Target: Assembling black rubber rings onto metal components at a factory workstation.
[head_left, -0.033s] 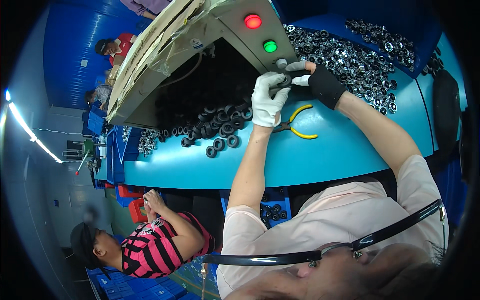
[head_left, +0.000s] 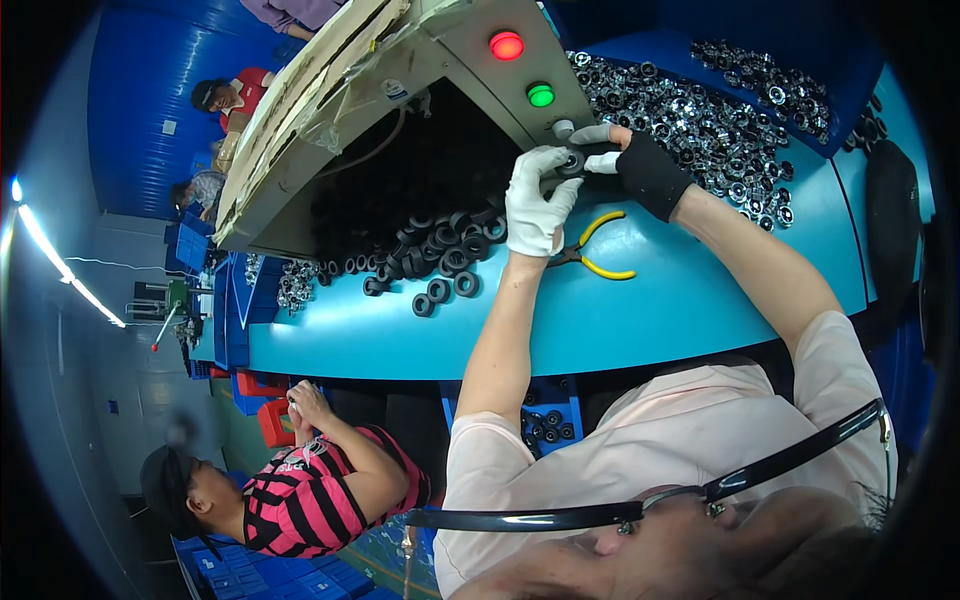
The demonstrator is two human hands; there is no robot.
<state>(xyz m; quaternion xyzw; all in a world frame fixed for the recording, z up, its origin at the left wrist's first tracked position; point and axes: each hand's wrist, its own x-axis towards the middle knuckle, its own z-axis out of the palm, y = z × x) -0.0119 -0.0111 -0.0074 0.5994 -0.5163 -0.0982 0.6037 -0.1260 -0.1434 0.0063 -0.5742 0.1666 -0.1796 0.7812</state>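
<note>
In a white glove, my left hand (head_left: 537, 203) curls its fingers and thumb around a small black rubber ring (head_left: 571, 163) in front of the machine's corner. My right hand (head_left: 640, 172), in a black glove with pale finger covers, reaches the same ring from the other side. Its fingertips meet the ring's right edge. What sits inside the ring is too small to make out. Yellow-handled pliers (head_left: 602, 246) lie on the blue table just below my left wrist. A heap of black rings (head_left: 440, 250) spreads left of that wrist.
Shiny metal wheel-like parts (head_left: 700, 125) are piled beyond my right hand. The machine (head_left: 470, 60) carries a red light (head_left: 507, 45) and a green light (head_left: 540, 94). A co-worker in a striped shirt (head_left: 310, 500) sits at left. A blue drawer (head_left: 572, 410) of black parts is below the table edge.
My left fingers have loosened slightly around the black ring and the thumb sits a little lower, so more of the ring shows. My right hand has barely moved.
</note>
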